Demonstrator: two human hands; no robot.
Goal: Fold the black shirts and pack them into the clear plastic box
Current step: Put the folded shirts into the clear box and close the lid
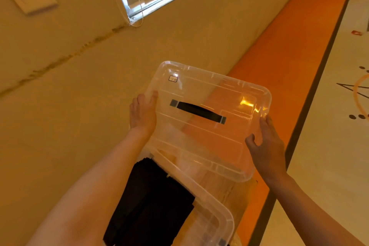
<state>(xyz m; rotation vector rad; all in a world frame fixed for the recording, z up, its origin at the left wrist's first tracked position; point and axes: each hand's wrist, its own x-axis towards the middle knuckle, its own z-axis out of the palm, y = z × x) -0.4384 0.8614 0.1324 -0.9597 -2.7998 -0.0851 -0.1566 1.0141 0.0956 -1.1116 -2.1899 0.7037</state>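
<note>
I hold a clear plastic lid (223,96) with a black handle (197,111) up in front of me. My left hand (142,115) grips its left edge and my right hand (267,146) grips its right edge. Below the lid sits the clear plastic box (215,203), its rim showing at the bottom of the view. Folded black shirts (151,203) lie inside the box on its left side.
A beige wall (79,86) fills the left, with a window blind and its bead cord (137,6) at the top. An orange strip (289,50) and a dark edge run diagonally on the right beside a pale patterned surface (343,126).
</note>
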